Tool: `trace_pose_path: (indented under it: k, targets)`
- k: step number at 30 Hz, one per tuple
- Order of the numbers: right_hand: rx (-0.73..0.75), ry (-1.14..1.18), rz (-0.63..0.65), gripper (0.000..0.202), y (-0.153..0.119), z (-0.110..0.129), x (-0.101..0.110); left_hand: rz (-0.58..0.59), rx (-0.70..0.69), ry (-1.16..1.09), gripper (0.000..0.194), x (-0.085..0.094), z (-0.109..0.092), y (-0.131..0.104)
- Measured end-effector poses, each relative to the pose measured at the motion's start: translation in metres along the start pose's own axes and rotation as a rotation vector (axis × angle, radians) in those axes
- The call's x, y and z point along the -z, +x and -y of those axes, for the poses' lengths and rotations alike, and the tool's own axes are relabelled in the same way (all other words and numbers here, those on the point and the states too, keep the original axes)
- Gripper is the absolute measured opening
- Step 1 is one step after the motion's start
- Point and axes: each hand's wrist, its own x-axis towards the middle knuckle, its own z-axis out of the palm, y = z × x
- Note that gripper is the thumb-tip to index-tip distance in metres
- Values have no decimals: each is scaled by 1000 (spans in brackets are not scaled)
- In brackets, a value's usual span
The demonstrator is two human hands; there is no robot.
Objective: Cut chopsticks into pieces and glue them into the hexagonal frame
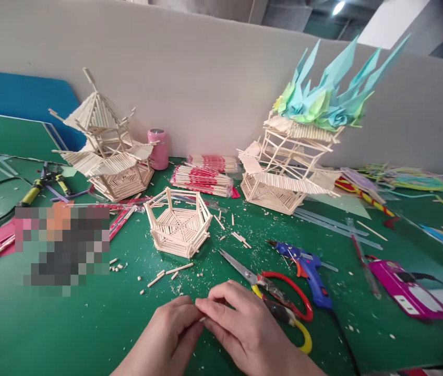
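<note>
At the front edge of the table, my left hand (175,326) and my right hand (240,319) meet fingertip to fingertip. Both are closed in a pinch around a small pale stick piece (203,319), of which only a tip shows; the fingers hide the rest. Just beyond them stands a six-sided base with a low railing, built of wooden sticks (182,230). Cut stick pieces (179,269) lie between it and my hands. Close by my right hand rest scissors (258,279) with red handles, tools with yellow handles (303,337), and a blue glue gun (307,266).
Two stick pagodas stand behind, one at left (104,162) and one at right (284,180) topped with folded blue paper (334,83). Stick bundles (203,180) and a pink can (158,150) sit between them. Pliers (33,190) lie left, a magenta power strip (409,292) right.
</note>
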Motion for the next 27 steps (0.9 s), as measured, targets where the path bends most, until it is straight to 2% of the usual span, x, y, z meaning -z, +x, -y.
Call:
trace_pose_path:
  k: [2, 7, 11, 14, 16, 19, 21, 23, 27]
  targets:
    - [-8, 16, 16, 21, 1, -2, -7, -8, 13, 30, 30, 5, 1, 0]
    - [-73, -6, -40, 24, 0, 2, -15, 11, 64, 104, 31, 26, 9, -2]
    - [-78, -72, -71, 20, 8, 19, -32, 64, -2, 130, 35, 45, 17, -10]
    - [-78, -101, -79, 24, 17, 25, -46, 96, -28, 138, 35, 63, 30, -18]
    - [-137, -82, -81, 22, 21, 22, -51, 44, 4, 165, 33, 77, 45, -19]
    - [-298, -59, -164, 22, 27, 11, -49, -142, 56, 238, 31, 93, 71, -9]
    - [-357, -105, -249, 22, 32, 3, -47, -259, 48, 290, 31, 97, 85, 3]
    - [-363, -144, -299, 20, 40, -4, -46, -300, 47, 298, 33, 96, 94, 17]
    - [-316, -80, -263, 17, 54, -11, -49, -272, -11, 267, 24, 86, 102, 37]
